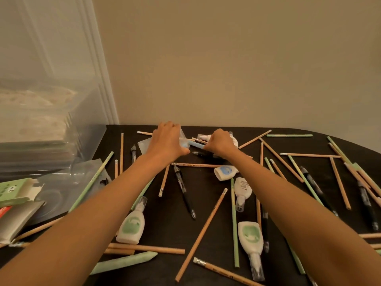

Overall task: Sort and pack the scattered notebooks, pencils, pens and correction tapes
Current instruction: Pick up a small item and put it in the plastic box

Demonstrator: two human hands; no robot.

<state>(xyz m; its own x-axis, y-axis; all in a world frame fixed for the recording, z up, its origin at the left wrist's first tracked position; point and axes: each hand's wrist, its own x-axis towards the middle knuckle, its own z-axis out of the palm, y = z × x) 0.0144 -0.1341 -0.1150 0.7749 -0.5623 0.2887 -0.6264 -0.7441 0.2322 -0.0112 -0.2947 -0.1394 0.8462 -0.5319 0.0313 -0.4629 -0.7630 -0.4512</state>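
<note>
Pale blue, slim, stick-shaped item, probably a pen or pencil, at the far edge of the dark table, spanning the gap between both hands.

Head view, entries:

- Left hand: knuckles up, fingers curled over a clear plastic sleeve and the left end of the blue item. Closed around both, as far as can be seen.
- Right hand: fisted on the right end of the blue item, lying over a white correction tape.
- Blue item, orientation: long axis roughly left to right, left end slightly farther from the person. Which end is the tip cannot be told; both ends are covered.
- Step in hand, judged: feeding the item into the sleeve. Best done by holding the sleeve mouth open with the left hand and sliding the item in along its own axis, not at an angle, so the plastic does not buckle.
- Remaining stock: many wooden pencils, green pencils, black pens and correction tapes scattered and crossing; sorting looks far from finished.
- Left side: clear storage box, green carton.
</note>
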